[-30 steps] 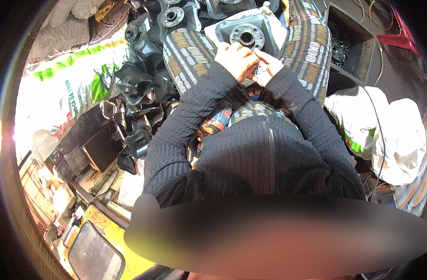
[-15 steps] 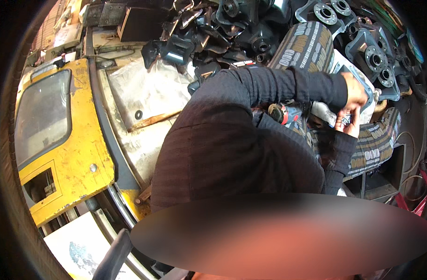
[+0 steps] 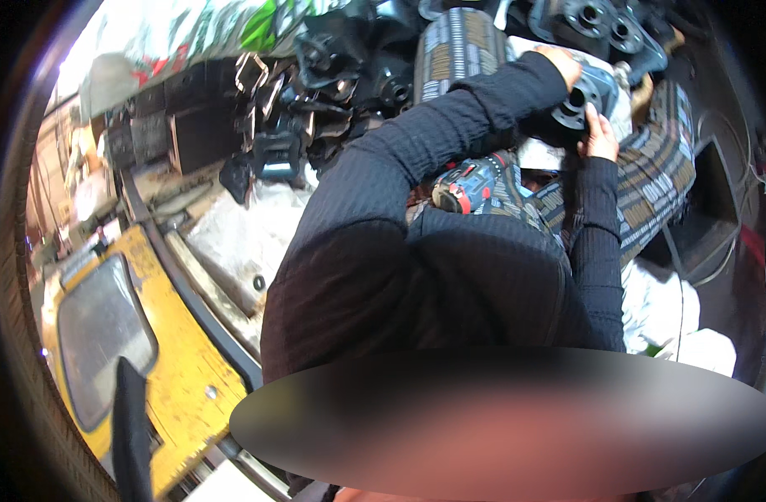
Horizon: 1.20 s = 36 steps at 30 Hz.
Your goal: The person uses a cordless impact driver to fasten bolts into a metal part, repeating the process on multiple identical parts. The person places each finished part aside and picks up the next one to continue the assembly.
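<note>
Dark flanged metal part sits in the worker's lap, between the patterned left trouser leg and right trouser leg, with white padding beneath it. Its round flange faces up, centre hole showing.

Left hand: at the part's upper left edge, fingers bent over; can't tell from here if they grip it or just rest. Right hand: lower right side, fingertips reaching onto the flange rim, partly stretched out; can't tell if anything small is pinched there, too blurred.

Handling, my judgement: left hand should press the part firmly into the padding so it doesn't rock on the lap. Right hand should work by fingertip, square to the flange face, feeling for the bolt holes, not forcing anything at an angle. Plate edges look thin; better keep fingers off the corners. Own sleeve partly shades the work, so a small tilt toward the light would help.

Nearby: blue-and-red power tool in the lap close to the torso, should be kept from sliding. Other flanged parts just past the knees, pile of dark metal pieces to the left, yellow machine panel lower left.
</note>
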### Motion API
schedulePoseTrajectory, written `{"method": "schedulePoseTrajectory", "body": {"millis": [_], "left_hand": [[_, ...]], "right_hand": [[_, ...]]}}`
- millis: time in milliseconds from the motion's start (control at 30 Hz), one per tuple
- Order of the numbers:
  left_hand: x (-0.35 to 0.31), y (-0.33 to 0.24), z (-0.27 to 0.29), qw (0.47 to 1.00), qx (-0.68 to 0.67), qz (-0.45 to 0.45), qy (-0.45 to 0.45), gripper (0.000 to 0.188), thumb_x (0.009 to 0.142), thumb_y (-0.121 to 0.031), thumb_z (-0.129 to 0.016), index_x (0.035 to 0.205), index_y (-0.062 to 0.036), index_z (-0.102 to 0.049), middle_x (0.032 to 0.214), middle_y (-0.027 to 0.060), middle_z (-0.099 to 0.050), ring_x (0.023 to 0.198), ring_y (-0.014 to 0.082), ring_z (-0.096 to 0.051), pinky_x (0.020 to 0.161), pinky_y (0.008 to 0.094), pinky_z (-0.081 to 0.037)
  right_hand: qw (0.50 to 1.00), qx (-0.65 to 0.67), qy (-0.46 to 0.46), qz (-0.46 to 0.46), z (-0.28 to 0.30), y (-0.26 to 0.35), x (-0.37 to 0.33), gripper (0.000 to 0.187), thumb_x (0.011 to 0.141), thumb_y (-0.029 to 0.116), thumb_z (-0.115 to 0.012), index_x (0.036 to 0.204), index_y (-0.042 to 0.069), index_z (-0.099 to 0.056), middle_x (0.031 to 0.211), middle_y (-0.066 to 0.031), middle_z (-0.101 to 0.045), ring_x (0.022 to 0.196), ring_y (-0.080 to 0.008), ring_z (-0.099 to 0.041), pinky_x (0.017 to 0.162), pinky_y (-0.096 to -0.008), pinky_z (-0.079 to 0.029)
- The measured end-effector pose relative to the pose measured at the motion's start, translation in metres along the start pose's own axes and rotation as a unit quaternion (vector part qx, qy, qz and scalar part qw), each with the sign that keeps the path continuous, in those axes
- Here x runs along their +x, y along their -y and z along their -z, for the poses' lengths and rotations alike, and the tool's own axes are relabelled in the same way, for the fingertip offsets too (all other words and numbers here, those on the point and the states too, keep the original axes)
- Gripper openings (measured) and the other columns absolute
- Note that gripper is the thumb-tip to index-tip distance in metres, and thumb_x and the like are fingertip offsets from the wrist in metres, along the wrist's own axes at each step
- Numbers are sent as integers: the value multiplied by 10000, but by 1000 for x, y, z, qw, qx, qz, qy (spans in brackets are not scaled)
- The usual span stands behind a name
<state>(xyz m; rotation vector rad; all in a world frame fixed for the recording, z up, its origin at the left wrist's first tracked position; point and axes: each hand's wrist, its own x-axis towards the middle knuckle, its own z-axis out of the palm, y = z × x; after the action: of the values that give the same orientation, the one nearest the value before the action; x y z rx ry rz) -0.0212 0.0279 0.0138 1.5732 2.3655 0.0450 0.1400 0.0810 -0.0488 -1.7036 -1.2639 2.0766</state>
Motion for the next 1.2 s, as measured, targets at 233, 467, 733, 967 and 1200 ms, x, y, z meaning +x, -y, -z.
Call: {"method": "schedulePoseTrajectory", "body": {"millis": [233,467,733,967,1200], "left_hand": [[-8,13,21,995,-101,0,19,252,707,-288,-642,896,-123,-670,847,56,-674,782,228,-651,730,340,-515],[-21,18,35,963,-266,37,1,232,709,-210,-637,893,-71,-666,799,84,-677,737,185,-662,706,280,-514],[-28,22,45,900,-423,49,96,207,745,-204,-714,849,-33,-661,708,51,-665,627,98,-632,568,220,-492],[-16,38,18,739,-630,198,130,247,724,-231,-757,858,-62,-638,729,-8,-606,591,76,-578,518,213,-491],[-12,46,-6,637,-726,203,163,186,807,-120,-659,957,-31,-594,915,58,-639,798,159,-629,701,311,-515]], "right_hand": [[997,65,20,43,1,13,-21,514,710,370,-743,1059,31,-576,840,-22,-587,589,-75,-489,440,-219,-352],[985,59,31,160,2,21,-35,277,734,239,-745,864,26,-624,688,28,-584,574,-30,-472,513,-193,-389],[982,128,103,98,6,21,-35,245,728,252,-748,815,57,-629,615,59,-518,475,-15,-404,412,-186,-297],[969,173,161,77,6,35,-28,221,765,279,-706,817,79,-627,589,70,-490,408,-8,-317,364,-185,-201],[983,85,76,141,-1,25,-14,313,724,323,-736,818,38,-651,688,10,-583,634,-74,-517,602,-216,-433]]}}
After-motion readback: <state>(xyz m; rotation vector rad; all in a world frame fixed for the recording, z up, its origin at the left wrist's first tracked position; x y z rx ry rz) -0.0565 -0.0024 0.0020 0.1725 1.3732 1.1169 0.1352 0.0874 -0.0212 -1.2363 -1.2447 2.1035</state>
